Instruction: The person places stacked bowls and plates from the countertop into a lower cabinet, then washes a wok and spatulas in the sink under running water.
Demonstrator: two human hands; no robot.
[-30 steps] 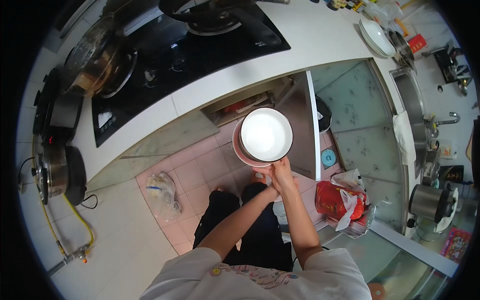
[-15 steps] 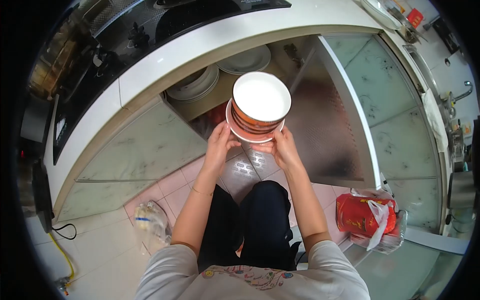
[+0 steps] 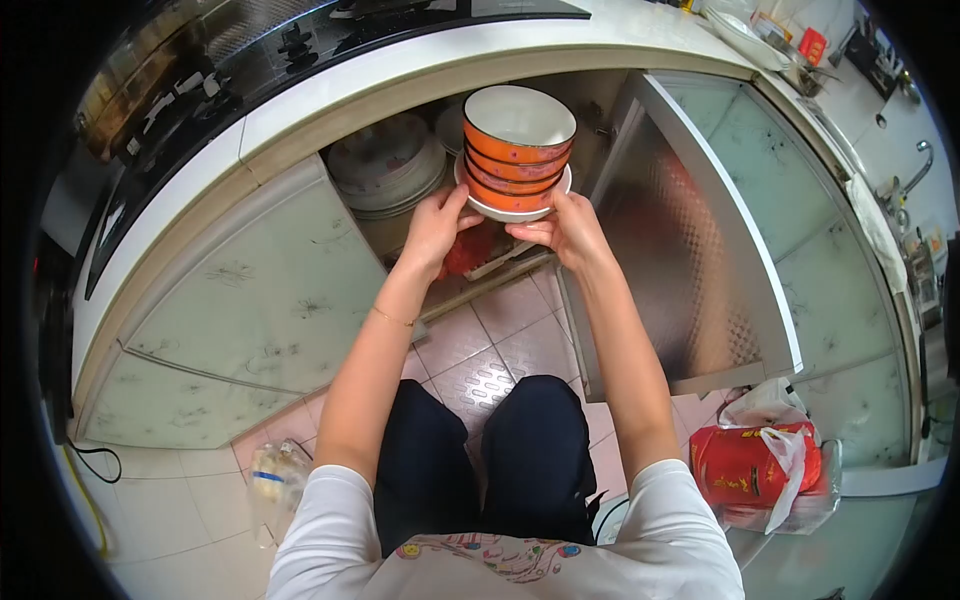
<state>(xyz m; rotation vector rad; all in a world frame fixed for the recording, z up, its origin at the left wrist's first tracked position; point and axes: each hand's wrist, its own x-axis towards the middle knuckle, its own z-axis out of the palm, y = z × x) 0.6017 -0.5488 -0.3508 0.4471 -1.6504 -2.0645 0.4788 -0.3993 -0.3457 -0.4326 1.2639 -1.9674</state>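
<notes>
Quickly: left of the grip, stacked white round dishes [image 3: 388, 175] inside the pale-panelled cabinet [image 3: 250, 290]. Left hand [image 3: 440, 228] pinches the near-left rim of a shallow white round dish [image 3: 505, 213], thumb up top, fingers below. Between the hands, on that dish at the cabinet opening, stands a nested stack of orange patterned bowls [image 3: 516, 155], dark rims, white insides; can't tell if thumbs touch them. Right hand [image 3: 570, 232] pinches the near-right rim likewise. Right of the grip, an open silver-framed door [image 3: 680, 260]. Good handling probably needs even support, dish level, slow moves, knuckles clear of the door.
</notes>
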